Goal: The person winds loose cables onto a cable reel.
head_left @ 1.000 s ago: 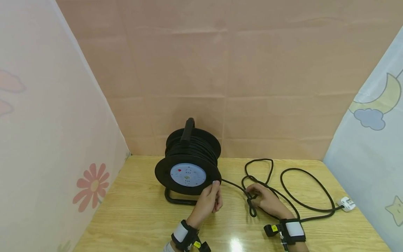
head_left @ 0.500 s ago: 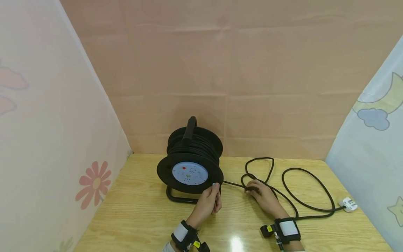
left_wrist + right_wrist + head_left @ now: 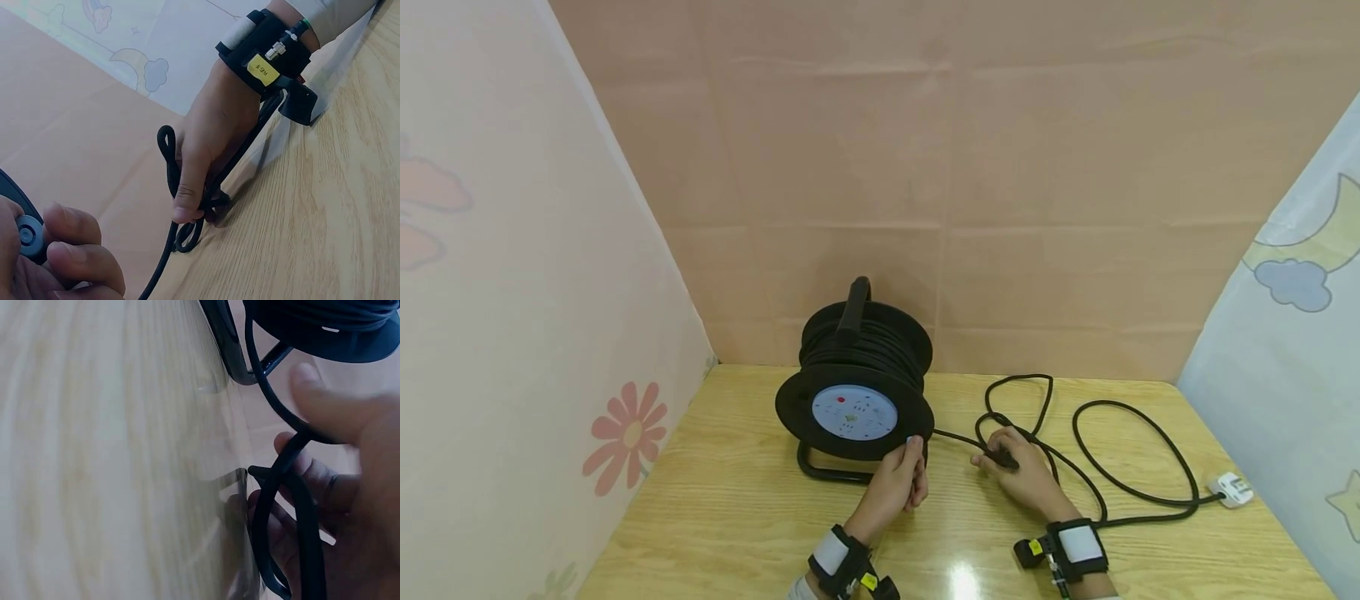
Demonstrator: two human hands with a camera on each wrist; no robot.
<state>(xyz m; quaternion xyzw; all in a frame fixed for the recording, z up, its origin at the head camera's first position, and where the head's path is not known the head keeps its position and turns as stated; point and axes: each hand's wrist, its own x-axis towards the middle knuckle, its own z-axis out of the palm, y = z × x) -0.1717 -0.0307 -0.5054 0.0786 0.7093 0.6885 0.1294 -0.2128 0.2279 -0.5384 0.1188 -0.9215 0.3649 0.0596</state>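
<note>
A black cable reel (image 3: pixel 854 383) with a pale socket panel stands upright on its tube frame at the table's middle. My left hand (image 3: pixel 891 487) is at the lower right of its front rim, and the left wrist view shows its fingers curled round a grey knob (image 3: pixel 29 236). To the right, my right hand (image 3: pixel 1022 475) holds a bunched part of the black cable (image 3: pixel 174 247), thumb and fingers about its small loops. From there the cable runs left to the reel. In the right wrist view, cable loops (image 3: pixel 265 525) cross the fingers, and the thumb is blurred.
More cable lies in wide loops (image 3: pixel 1157 429) on the wooden table (image 3: pixel 715 517) at the right, ending in a white plug (image 3: pixel 1231 490). A brown paper wall (image 3: pixel 1000 208) rises behind. Patterned panels stand at the left (image 3: pixel 550 333) and right (image 3: pixel 1285 375).
My right hand has shifted a little left, and the small cable loop hanging in front of it is now gathered in its grip. My left hand stays at the reel's rim.
</note>
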